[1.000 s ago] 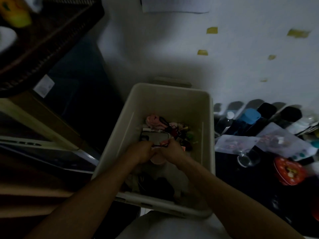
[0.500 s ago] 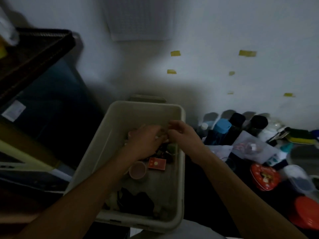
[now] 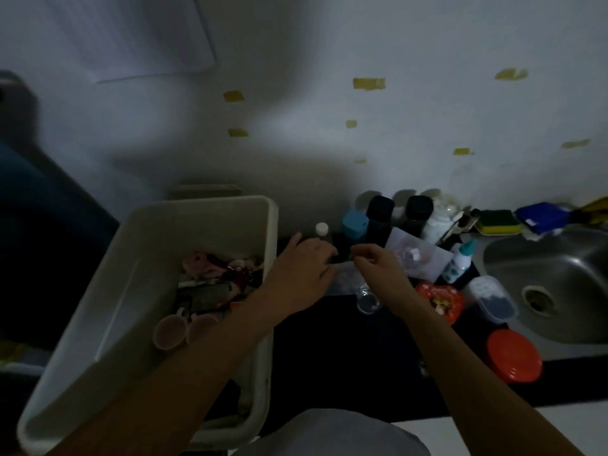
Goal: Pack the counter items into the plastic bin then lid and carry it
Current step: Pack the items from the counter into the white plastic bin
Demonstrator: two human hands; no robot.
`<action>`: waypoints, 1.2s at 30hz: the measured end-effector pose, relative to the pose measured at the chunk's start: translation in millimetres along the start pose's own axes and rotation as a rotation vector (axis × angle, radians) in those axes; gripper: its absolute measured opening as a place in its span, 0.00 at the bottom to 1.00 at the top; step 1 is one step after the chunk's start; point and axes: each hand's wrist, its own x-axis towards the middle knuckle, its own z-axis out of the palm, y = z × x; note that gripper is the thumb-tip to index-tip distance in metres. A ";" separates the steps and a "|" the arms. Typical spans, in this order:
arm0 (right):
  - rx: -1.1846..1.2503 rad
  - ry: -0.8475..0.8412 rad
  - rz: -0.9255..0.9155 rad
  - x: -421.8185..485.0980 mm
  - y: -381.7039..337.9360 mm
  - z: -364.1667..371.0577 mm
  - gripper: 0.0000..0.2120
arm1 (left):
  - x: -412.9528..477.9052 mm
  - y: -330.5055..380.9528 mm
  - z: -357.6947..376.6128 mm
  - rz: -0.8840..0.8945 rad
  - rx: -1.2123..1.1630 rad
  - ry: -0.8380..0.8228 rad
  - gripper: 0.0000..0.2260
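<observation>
Left hand (image 3: 301, 271): moved out of the beige plastic bin (image 3: 197, 212), now past its right wall over the black counter (image 3: 329, 357), fingers spread.
Right hand (image 3: 378, 274): also out of the bin, now just in front of the black-capped bottles (image 3: 380, 212), fingers bent down.
Dark flat rectangular case (image 3: 207, 292): no longer held, lying in the bin.
Steel sink (image 3: 575, 258): newly in view.

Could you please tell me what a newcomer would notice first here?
The pale bin at the left, holding pink cups, stands out first. Right of it the left hand and right hand hover close together over the dark counter, before a row of bottles. At the far right sit a steel sink and a red lid.
</observation>
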 end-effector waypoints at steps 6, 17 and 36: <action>-0.145 -0.096 0.099 6.8 79.6 -20.7 0.15 | 1.0 31.9 52.6 -0.053 -0.165 -0.156 0.11; -0.597 -0.378 0.098 27.2 150.6 -24.0 0.19 | -10.2 31.6 95.8 -0.254 -0.255 -0.312 0.15; -0.435 -0.252 -0.344 21.2 116.7 -33.0 0.01 | -4.5 26.5 107.6 -0.301 -0.384 -0.143 0.29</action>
